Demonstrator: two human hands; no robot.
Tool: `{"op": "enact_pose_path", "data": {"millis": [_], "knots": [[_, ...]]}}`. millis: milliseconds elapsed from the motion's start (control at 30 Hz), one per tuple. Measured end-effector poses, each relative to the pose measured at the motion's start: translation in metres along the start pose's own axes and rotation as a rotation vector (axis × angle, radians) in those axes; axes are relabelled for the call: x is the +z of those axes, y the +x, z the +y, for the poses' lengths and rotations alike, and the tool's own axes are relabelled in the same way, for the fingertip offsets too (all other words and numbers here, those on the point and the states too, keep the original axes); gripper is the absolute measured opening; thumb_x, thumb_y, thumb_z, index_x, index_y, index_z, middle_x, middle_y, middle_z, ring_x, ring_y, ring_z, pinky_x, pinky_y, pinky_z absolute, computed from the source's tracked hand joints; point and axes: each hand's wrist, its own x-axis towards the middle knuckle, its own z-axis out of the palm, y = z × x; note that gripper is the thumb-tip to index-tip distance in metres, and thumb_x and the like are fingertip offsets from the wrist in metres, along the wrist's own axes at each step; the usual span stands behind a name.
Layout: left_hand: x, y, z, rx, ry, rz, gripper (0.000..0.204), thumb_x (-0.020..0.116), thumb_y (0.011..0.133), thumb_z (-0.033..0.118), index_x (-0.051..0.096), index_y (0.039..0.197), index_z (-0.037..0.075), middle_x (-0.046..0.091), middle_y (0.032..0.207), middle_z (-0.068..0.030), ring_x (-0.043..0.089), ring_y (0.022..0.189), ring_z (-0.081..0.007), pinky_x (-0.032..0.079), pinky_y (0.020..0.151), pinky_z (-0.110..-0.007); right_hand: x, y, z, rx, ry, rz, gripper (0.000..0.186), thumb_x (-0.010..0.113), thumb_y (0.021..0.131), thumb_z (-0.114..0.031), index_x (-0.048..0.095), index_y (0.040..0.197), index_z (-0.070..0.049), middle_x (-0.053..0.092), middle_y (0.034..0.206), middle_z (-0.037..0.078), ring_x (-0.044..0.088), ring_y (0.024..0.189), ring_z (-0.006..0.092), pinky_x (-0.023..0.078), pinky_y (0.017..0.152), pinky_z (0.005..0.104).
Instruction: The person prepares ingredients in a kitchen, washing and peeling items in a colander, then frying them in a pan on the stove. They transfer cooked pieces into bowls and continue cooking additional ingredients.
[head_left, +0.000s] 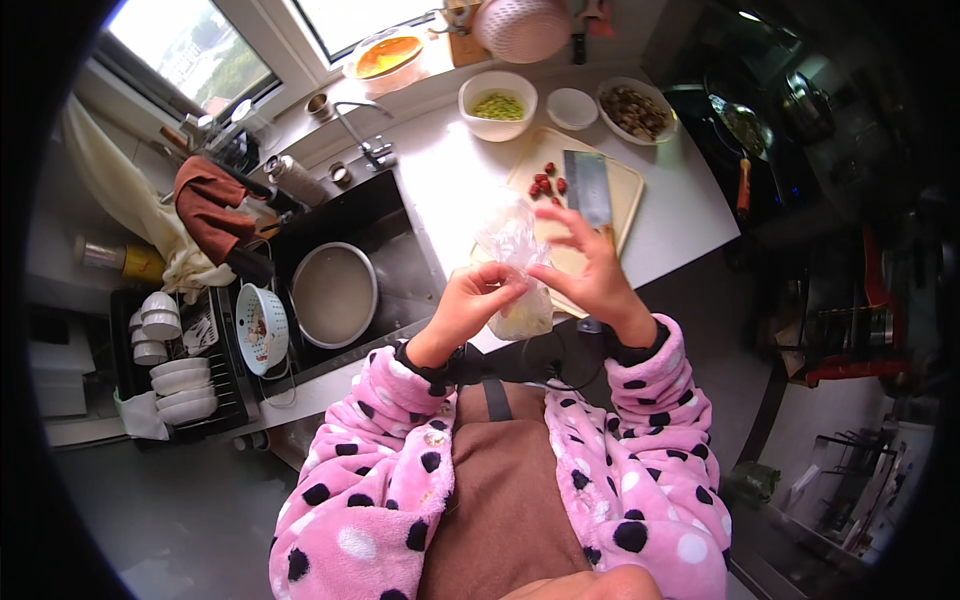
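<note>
A clear plastic bag (523,318) with something pale inside hangs in front of me, over the near edge of the counter. My left hand (475,303) pinches its gathered neck between thumb and fingers. Beside the neck, my right hand (592,272) has its fingers spread, and its thumb reaches the plastic. Just beyond lies a light cutting board (627,190), partly hidden by the bag and my right hand. On it are several red dates (543,184) and a broad-bladed cleaver (588,185), whose handle is largely covered by my right hand.
Behind the board stand a bowl of chopped greens (497,106), a small white dish (572,109) and a bowl of brown pieces (636,111). A pan (743,130) sits on the dark stove at right. Leftward, the sink (402,250) holds a metal basin (335,296).
</note>
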Motion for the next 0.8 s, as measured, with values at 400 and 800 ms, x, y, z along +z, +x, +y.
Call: {"op": "enact_pose_path", "data": {"millis": [400,800], "knots": [[0.24,0.085,-0.019,0.311,0.609,-0.017,0.017,0.062,0.083,0.01,0.06,0.099,0.005,0.065,0.069,-0.0101,0.062,0.06,-0.0158,0.045,0.053,-0.026,-0.161,-0.187,0.056,0.281,0.498,0.461,0.019,0.057,0.088,-0.018,0.066,0.089,-0.001,0.063,0.074,-0.002,0.055,0.071,0.0047,0.044,0.063,0.0208],[0.468,0.141,-0.082,0.997,0.694,-0.776,0.061,0.071,0.072,0.025,0.047,0.124,0.003,0.051,0.115,-0.0194,0.048,0.109,-0.0377,0.033,0.096,-0.046,-0.307,-0.333,0.052,0.287,0.226,1.221,0.016,0.062,0.084,-0.015,0.066,0.088,0.001,0.062,0.072,-0.001,0.054,0.066,0.0045,0.042,0.059,0.0208]]}}
